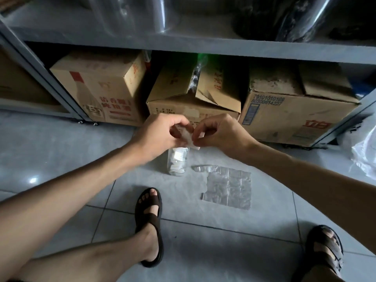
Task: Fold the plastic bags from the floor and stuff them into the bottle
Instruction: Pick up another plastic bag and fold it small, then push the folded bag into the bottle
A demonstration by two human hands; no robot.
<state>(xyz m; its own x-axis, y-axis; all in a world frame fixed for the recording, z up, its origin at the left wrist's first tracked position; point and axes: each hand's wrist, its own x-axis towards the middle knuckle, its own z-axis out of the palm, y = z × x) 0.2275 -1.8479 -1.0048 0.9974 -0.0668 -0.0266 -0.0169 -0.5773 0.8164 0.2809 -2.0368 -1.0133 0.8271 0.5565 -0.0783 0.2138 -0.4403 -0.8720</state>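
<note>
A flat clear plastic bag (227, 187) lay at 4 o'clock from the upright clear plastic bottle (177, 162). Above it, the left hand (162, 132) and right hand (222, 131) both pinched 1 small folded plastic packet (188, 138); loosely creased, it might spring open and jam the neck.

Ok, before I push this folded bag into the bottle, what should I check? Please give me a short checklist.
1. Folded bag is gripped: ok, the left hand and the right hand both pinch it.
2. Bottle stands upright under the hands: ok.
3. Bottle is steadied: not ok, neither hand holds it.
4. Fold is narrow enough for the opening: cannot tell, the hands hide the bottle's top.
5. Room is left inside: cannot tell, folded pieces show through the visible part.
6. Next bag is ready: ok, a flat plastic bag lies on the tiled floor beside the bottle.
</note>
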